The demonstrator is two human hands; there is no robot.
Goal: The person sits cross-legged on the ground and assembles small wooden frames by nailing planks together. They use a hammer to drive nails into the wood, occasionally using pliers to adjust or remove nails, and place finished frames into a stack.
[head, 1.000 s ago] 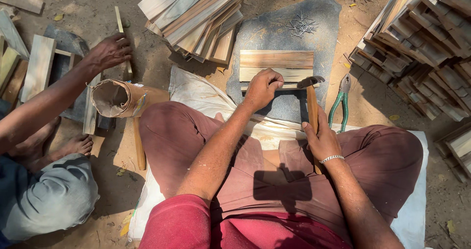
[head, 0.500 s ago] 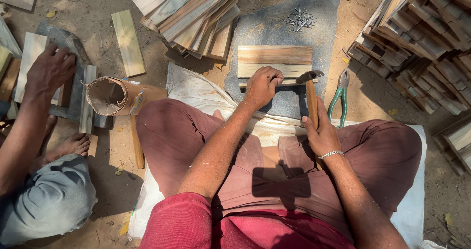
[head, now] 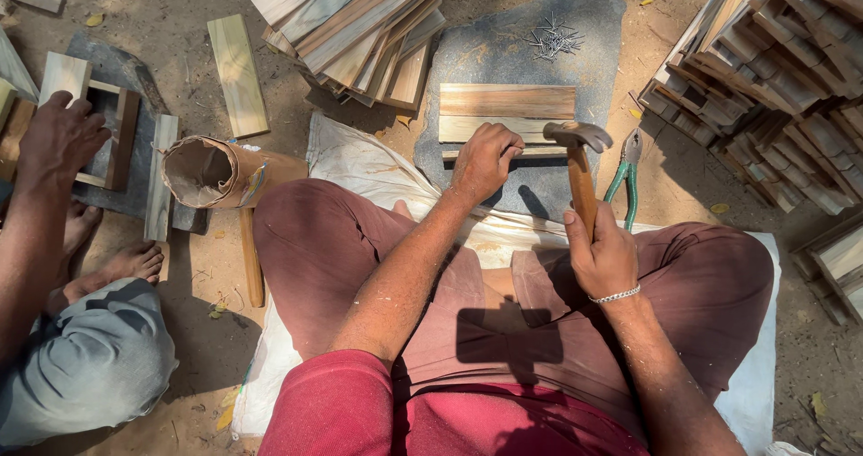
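My left hand [head: 485, 161] rests on the near edge of a few flat wooden slats [head: 506, 102] laid side by side on a grey stone slab [head: 490, 52], fingers pinched at the edge. My right hand [head: 600, 254] grips the wooden handle of a hammer [head: 578, 146], its metal head raised just right of the slats. A small heap of nails [head: 550, 35] lies on the slab beyond the slats.
Green-handled pliers [head: 626, 170] lie right of the hammer. Stacks of wooden slats sit at top middle [head: 360, 20] and at right [head: 773, 52]. A cardboard tube [head: 225, 173] lies at left. Another person's hand [head: 58, 137] presses on a wooden frame [head: 117, 137] at far left.
The hammer head has lifted off the slats. The other person's hand moved left from the tube onto the wooden frame. A loose slat now shows on the ground at top left.
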